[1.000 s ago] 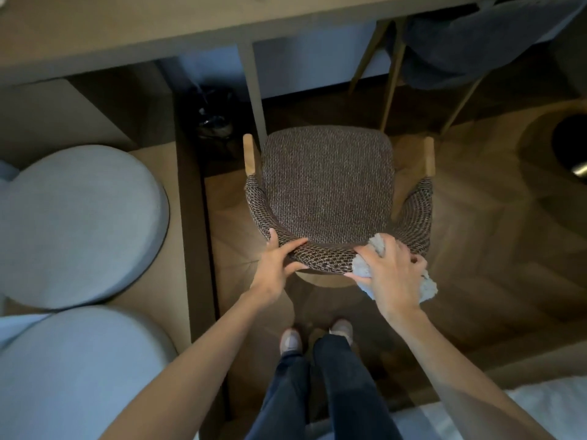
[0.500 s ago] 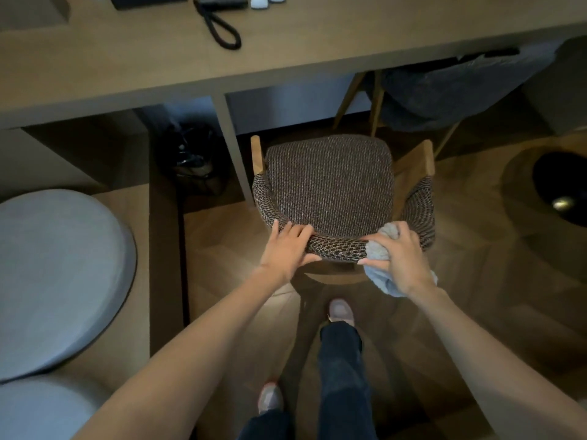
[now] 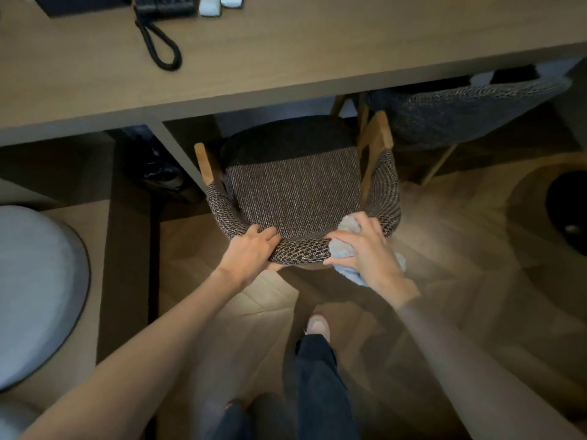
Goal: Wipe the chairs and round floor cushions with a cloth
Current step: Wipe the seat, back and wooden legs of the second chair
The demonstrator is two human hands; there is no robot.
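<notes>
A brown woven chair [image 3: 295, 192] with wooden legs stands in front of me, its seat partly under the desk [image 3: 286, 58]. My left hand [image 3: 251, 252] grips the curved backrest at its left-centre. My right hand [image 3: 365, 249] holds a bunched light blue cloth [image 3: 344, 249] against the backrest's right side. A round grey floor cushion [image 3: 35, 290] lies at the left edge on a raised light platform. A second woven chair [image 3: 460, 112] is tucked under the desk at the right.
A black phone [image 3: 165, 7] with a coiled cord and white remotes [image 3: 219, 4] lie on the desk. A dark bin [image 3: 152, 166] sits under the desk at the left. A round dark object [image 3: 568, 214] is on the floor at the right. My legs and feet are below.
The chair has slid forward under the desk with both hands on its backrest. I have stepped closer, and the cushions have shifted toward the left edge of view.
</notes>
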